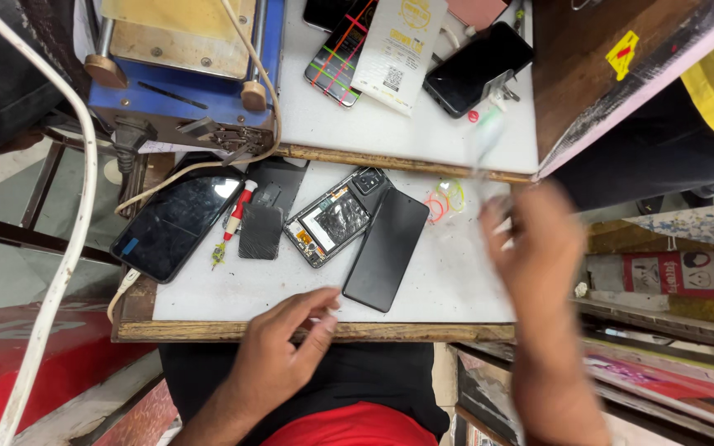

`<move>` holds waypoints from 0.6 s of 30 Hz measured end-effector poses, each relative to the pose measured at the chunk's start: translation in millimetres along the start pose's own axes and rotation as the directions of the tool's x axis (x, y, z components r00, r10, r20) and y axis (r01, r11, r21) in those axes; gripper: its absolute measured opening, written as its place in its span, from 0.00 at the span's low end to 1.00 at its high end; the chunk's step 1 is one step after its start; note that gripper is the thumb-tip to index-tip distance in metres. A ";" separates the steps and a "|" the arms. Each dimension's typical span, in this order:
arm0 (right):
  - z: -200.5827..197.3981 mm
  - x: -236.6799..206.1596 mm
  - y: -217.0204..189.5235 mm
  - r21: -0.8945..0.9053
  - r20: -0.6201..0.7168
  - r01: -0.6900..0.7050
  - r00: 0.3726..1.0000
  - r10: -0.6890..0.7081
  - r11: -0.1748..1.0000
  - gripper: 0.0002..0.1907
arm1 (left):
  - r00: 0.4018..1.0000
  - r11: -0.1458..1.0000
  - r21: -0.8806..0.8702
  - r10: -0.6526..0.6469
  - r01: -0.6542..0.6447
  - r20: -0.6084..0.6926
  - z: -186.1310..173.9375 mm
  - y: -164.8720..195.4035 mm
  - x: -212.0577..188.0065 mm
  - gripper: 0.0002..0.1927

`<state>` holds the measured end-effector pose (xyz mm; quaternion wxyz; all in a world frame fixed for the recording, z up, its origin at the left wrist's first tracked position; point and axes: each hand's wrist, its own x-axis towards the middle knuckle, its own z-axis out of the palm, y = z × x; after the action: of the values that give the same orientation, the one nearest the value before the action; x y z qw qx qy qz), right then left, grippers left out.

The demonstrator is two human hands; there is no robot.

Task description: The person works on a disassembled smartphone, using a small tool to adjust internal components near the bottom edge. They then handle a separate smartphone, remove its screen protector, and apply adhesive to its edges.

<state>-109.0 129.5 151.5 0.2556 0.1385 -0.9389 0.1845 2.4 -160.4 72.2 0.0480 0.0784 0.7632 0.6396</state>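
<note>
The person's left hand (pixel 278 351) rests at the six o'clock edge of the white work board with a wooden rim (pixel 233 293), its fingers loosely curled together and the fingertips (pixel 328 310) touching the board just beside the lower corner of the flat black rectangular phone panel (pixel 386 248). That panel lies near the middle of the board, tilted, touching the opened phone body with exposed silver and orange innards (pixel 336 216) at its ten o'clock. The right hand (pixel 535 248) hovers at three o'clock over the board's right edge, smeared by motion; it seems to grip a pale slim tool (pixel 487 136) pointing to twelve o'clock, but whether the fingers pinch it cannot be told. Bare board lies open between the hands and along the front rim. At nine o'clock a dark glossy phone (pixel 177 225) overhangs the left edge, beside a red-handled screwdriver (pixel 233 223) and a small dark grey plate (pixel 260 231). A blue metal machine (pixel 183 74) at eleven o'clock is cut off by the frame.
</note>
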 end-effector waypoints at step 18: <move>39.4 -86.2 -72.2 0.538 0.455 -0.396 0.879 0.139 0.744 0.11 | 0.954 0.995 -0.092 0.015 -0.044 -0.298 20.5 -49.8 -17.3 0.17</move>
<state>-28.7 62.9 94.0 -0.0239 0.1085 -0.8674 0.4851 20.1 -152.2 19.2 -0.0730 -0.0097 0.7282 0.6814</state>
